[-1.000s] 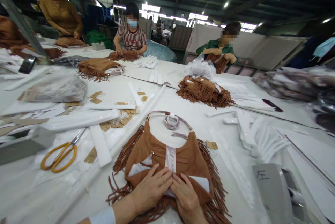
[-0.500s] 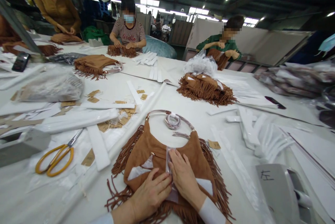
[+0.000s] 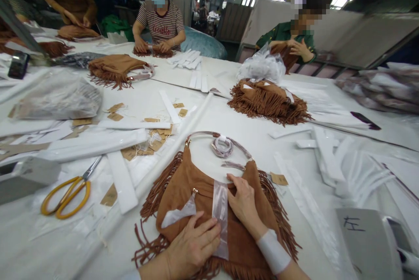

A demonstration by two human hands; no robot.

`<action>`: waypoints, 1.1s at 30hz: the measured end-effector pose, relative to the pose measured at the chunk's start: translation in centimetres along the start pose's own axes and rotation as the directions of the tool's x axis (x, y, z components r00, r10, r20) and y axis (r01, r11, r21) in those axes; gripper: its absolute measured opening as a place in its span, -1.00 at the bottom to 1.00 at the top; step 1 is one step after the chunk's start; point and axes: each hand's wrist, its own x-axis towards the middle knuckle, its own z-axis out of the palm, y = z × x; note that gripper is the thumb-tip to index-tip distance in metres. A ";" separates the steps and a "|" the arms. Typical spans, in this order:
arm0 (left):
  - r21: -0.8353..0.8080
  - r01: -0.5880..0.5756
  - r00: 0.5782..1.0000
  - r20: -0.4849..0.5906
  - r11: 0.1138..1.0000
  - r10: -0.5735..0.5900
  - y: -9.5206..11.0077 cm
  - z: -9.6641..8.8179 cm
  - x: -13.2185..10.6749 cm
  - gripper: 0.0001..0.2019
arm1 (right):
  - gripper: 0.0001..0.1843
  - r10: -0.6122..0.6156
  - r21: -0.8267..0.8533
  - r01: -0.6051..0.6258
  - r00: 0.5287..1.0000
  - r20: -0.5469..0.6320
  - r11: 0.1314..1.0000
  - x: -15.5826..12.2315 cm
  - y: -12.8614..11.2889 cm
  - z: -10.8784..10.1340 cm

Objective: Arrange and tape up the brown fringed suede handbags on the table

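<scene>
A brown suede handbag (image 3: pixel 183 179) with fringed sides lies flat on the white table before me. Down its front runs a clear plastic strip (image 3: pixel 220 214). My left hand (image 3: pixel 196 238) rests on the lower front, fingers stretched out, fingertips at the strip's left edge. Against the upper right of the strip, near the bag's opening, lies my right hand (image 3: pixel 244 201), its fingers extended. The handle (image 3: pixel 209 133) arches away from me, partly wrapped, with a coiled wrapped strap (image 3: pixel 222 145) inside the arch. A white paper piece (image 3: pixel 178 215) shows at the bag's left front.
Yellow-handled scissors (image 3: pixel 67 197) lie at left beside white foam strips (image 3: pixel 122 184) and tan tags (image 3: pixel 157 144). A grey tape dispenser (image 3: pixel 366 240) stands at right. More fringed bags (image 3: pixel 268 103) are piled farther back. Several people work across the table.
My right hand has slid up and to the right along the strip, uncovering more of it. My left hand stays low on the bag. The view has shifted slightly.
</scene>
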 end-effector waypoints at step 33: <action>-0.106 0.023 0.998 0.054 0.994 -0.018 -0.3 -0.5 0.8 -0.65 | -0.62 -0.198 -0.096 0.207 0.975 0.099 0.974 6.6 -4.1 4.1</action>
